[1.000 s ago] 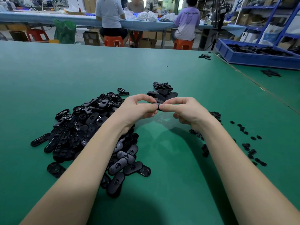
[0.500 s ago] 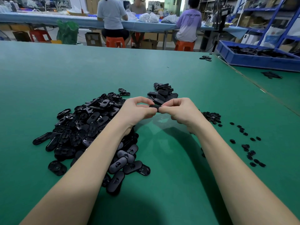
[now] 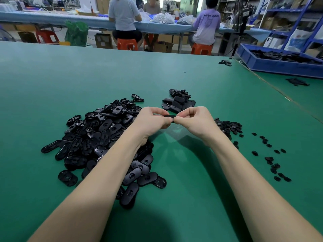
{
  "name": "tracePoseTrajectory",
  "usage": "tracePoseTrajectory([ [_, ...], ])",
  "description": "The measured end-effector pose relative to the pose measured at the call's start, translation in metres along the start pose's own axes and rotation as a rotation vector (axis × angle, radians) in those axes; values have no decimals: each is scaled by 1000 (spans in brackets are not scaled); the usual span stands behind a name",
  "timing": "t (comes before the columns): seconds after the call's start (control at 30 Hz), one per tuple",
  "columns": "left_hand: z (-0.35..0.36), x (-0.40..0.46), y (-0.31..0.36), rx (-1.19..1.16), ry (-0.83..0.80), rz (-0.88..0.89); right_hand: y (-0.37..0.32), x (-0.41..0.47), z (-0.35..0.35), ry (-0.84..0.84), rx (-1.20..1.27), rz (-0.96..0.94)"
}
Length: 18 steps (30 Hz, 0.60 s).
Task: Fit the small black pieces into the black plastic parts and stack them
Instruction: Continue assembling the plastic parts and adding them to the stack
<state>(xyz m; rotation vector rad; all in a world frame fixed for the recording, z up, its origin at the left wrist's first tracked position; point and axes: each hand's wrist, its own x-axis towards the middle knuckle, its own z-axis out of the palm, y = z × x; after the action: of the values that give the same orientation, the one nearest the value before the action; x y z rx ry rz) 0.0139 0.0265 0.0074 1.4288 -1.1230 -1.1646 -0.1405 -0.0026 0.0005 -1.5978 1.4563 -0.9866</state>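
- While held edge-on above the green bench (image 3: 192, 198), the flat black oval plastic part (image 3: 171, 116) looks thin.
- Left hand (image 3: 151, 119) and right hand (image 3: 195, 119) pinch its opposite ends.

Your left hand (image 3: 152, 119) and right hand (image 3: 195, 120) meet above the middle of the worktop (image 3: 52, 75). Under your left arm a big heap of black parts (image 3: 97, 137) takes up the room there. Just past your hands sits a small stack of done parts (image 3: 178, 102), so reaching straight ahead is blocked. To your right, small black pieces (image 3: 229, 126) lie scattered toward the right edge. Between your arms the green worktop is bare, down to the near edge. The far left corner is bare too. A blue bin (image 3: 279, 67) blocks the far right corner.
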Motion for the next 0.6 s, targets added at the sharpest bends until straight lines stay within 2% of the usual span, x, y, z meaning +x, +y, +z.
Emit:
tracePoseTrajectory([
  [0.13,2,0,-1,18,12,4,0,-1,0,8,8,5],
  [0.37,-3,1,-2,-43,-68,-3,3,-2,-4,-61,126,59],
  [0.6,-1,2,-2,12,-24,-34,8,0,-1,-36,46,27],
])
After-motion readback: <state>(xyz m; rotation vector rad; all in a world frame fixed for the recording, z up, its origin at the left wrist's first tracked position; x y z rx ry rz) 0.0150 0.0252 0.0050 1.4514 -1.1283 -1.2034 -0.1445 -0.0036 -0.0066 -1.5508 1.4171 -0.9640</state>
